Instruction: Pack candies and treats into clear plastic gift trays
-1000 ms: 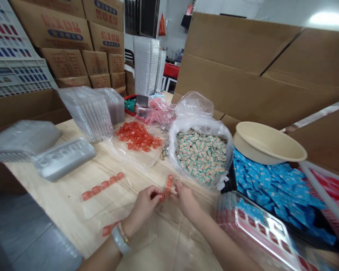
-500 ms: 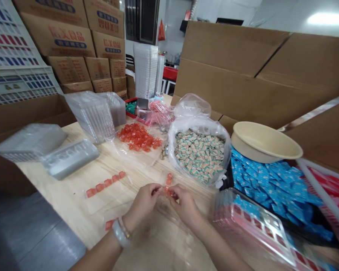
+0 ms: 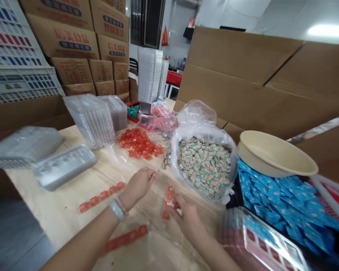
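My right hand (image 3: 185, 214) is closed on the side of a short row of translucent orange-red cubes (image 3: 169, 197), with thumb and fingertips pressed against it. Up and to the left, the fingertips of my left hand (image 3: 139, 185) are pinched together; whatever they hold is too faint to make out. Clear film seems to lie on the table between the hands. Left of my left hand lies a longer row of orange-red cubes (image 3: 101, 196). Another red row (image 3: 127, 238) rests nearer, partly behind my left forearm.
Beyond my hands are a pile of loose orange-red pieces (image 3: 139, 143) and a bag of small green-and-tan packets (image 3: 205, 163). Clear plastic trays (image 3: 64, 165) stand left. Blue packets (image 3: 282, 199), a cream basin (image 3: 277, 152) and a filled clear tray (image 3: 271, 241) are right.
My left hand has moved up and left, away from the row of cubes. My right hand has come lower and stays at the row. More of the near red row shows.
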Action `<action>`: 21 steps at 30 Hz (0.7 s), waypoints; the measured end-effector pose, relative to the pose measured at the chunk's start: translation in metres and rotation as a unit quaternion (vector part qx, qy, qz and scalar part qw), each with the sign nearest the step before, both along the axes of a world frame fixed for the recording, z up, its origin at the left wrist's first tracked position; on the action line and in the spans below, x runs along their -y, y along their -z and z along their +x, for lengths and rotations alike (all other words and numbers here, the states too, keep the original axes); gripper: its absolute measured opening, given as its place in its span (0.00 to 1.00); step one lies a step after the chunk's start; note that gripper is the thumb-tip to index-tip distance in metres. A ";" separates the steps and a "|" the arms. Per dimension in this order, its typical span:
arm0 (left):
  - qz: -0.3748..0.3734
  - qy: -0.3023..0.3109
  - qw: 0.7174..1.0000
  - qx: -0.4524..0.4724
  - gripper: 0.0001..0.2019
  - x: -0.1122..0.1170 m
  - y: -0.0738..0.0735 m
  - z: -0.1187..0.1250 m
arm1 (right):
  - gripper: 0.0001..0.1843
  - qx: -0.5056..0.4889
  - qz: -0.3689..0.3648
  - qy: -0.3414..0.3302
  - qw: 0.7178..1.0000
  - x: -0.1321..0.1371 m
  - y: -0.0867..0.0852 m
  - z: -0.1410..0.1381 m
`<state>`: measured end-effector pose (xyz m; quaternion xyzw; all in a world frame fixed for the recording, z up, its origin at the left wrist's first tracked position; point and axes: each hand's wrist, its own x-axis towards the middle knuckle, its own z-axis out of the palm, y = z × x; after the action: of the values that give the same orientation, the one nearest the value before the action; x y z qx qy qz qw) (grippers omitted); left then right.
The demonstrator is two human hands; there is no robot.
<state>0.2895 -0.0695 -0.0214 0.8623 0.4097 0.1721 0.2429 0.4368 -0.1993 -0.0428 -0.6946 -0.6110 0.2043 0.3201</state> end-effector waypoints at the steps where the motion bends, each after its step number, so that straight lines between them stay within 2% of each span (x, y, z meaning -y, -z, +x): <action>1: 0.031 -0.011 0.999 -0.019 0.12 -0.020 -0.003 0.008 | 0.12 0.027 0.006 -0.002 1.000 -0.018 -0.009 0.004; 4: 0.072 -0.031 0.996 -0.045 0.13 -0.065 -0.005 0.040 | 0.10 0.144 0.018 -0.008 0.989 -0.096 -0.033 0.016; 6: 0.078 -0.034 0.995 -0.057 0.13 -0.079 0.003 0.057 | 0.12 0.169 0.000 -0.002 0.986 -0.154 -0.038 0.020; 9: 0.082 -0.038 0.992 -0.089 0.12 -0.083 0.018 0.063 | 0.12 0.181 -0.028 0.025 0.983 -0.213 -0.025 0.023; 11: 0.080 -0.037 0.990 -0.110 0.12 -0.079 0.026 0.051 | 0.10 0.185 -0.046 0.029 0.981 -0.228 -0.011 0.021; 14: 0.071 -0.026 0.988 -0.138 0.11 -0.072 0.030 0.026 | 0.09 0.180 -0.051 0.028 0.982 -0.224 0.001 0.016; 16: 0.062 -0.022 0.986 -0.151 0.12 -0.067 0.028 0.015 | 0.08 0.173 -0.043 0.036 0.983 -0.209 -0.003 0.014; 19: 0.052 -0.040 0.984 -0.163 0.12 -0.061 0.024 0.014 | 0.07 0.148 -0.022 0.059 0.987 -0.165 -0.015 0.012; 21: 0.048 -0.064 0.983 -0.167 0.13 -0.059 0.022 0.019 | 0.06 0.047 0.005 0.076 0.996 -0.117 -0.017 0.009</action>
<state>0.3089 -0.0109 -0.0436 0.8616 0.4901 0.0604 0.1175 0.4462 -0.0823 -0.0254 -0.7461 -0.5722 0.1436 0.3087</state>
